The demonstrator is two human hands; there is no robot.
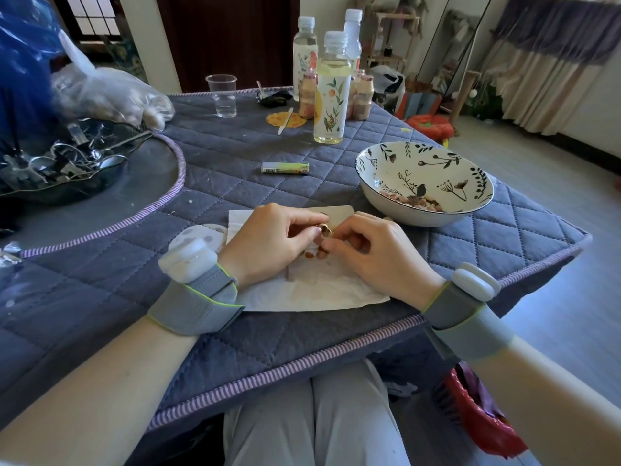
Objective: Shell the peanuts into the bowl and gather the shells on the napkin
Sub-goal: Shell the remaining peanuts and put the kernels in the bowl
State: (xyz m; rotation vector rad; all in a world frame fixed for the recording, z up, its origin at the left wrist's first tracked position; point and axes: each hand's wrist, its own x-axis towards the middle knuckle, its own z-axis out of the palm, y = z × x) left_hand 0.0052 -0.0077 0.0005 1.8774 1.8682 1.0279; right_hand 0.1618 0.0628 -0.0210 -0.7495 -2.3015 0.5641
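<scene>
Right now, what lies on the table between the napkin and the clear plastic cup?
In the head view, only a small lighter lies on the quilted cover between napkin and cup.

A home: curtains [551,62], quilted table cover [235,156], drink bottles [331,92].

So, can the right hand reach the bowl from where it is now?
Probably yes: the right hand, pinching a peanut shell, is beside the bowl, with nothing between them.
</scene>
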